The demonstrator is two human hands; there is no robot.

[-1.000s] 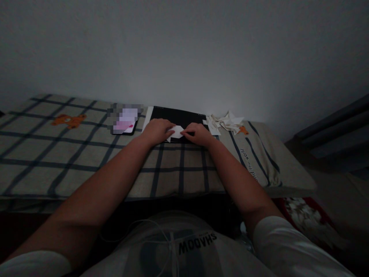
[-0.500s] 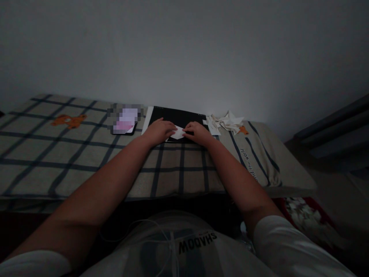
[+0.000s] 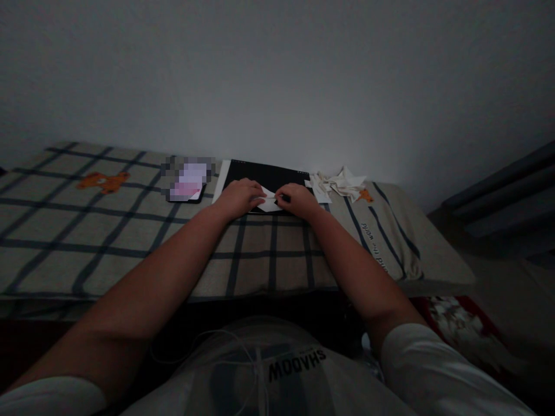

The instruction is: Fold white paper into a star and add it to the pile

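A small folded white paper (image 3: pixel 269 201) lies flat between the person's two hands, its long axis running side to side from one hand to the other, with a pointed flap rising at its left end toward the wall. It rests on a black board (image 3: pixel 269 173) that sits on the checked bedcover (image 3: pixel 130 231). The left hand (image 3: pixel 237 196) curls over the paper's left end, fingertips pinching that flap; the right hand (image 3: pixel 299 200) presses its fingertips on the paper's right end, fingers drawn close together. Both grips are narrow and closed on the paper. Just beyond the right hand, further right, a heap of crumpled white paper scraps (image 3: pixel 340 184) lies by the board's edge. Beyond the left hand, to its left, a phone (image 3: pixel 188 182) with a lit screen lies on the cover
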